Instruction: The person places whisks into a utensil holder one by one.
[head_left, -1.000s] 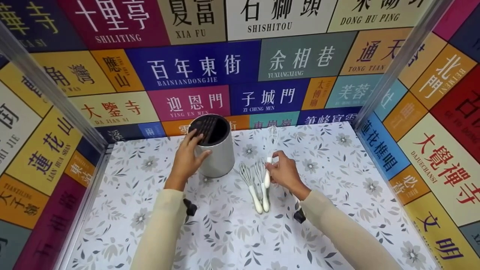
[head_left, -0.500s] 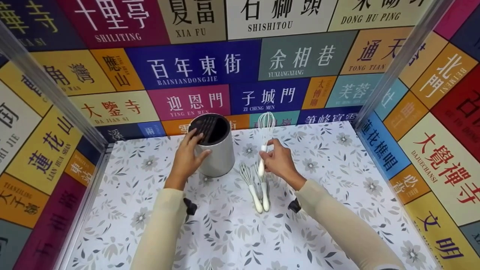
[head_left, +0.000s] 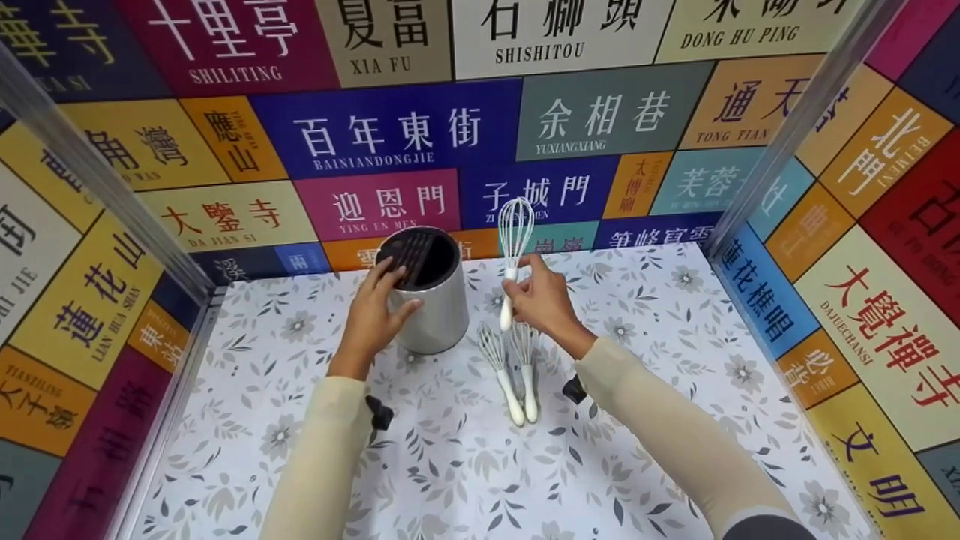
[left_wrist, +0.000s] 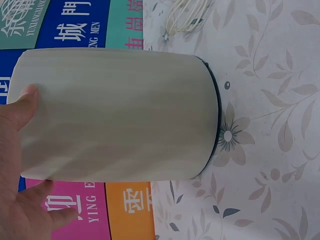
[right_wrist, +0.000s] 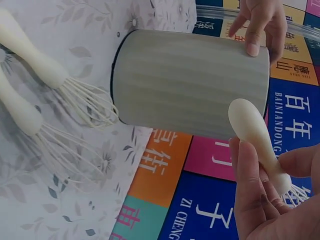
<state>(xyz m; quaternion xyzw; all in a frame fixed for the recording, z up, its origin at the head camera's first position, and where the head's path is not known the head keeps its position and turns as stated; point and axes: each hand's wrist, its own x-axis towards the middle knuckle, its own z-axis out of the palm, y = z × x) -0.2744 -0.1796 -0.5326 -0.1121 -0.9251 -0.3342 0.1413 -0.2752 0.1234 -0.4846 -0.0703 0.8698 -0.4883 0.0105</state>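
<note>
One white whisk with a smooth rounded handle and pale wire loops point(head_left: 508, 307) was off the table, while two similar white wire whisks point(head_left: 501, 375) lay side by side on the white, leaf-patterned tabletop point(head_left: 450, 472), not yet picked up. The work looked partway at best; the dark interior hid whether anything stood inside the light-grey cylindrical canister with a black slotted top point(head_left: 435, 322).

The raised whisk hung upright, loops up, in the air right of the canister and apart from it. The right hand point(head_left: 544, 296) pinched its handle just below the wires, thumb against fingers. The left hand point(head_left: 373, 319) was loosely spread at the canister's left rim, thumb touching the wall, not wrapped around it.

The held whisk's loops looked evenly rounded, its handle plain and glossy.
</note>
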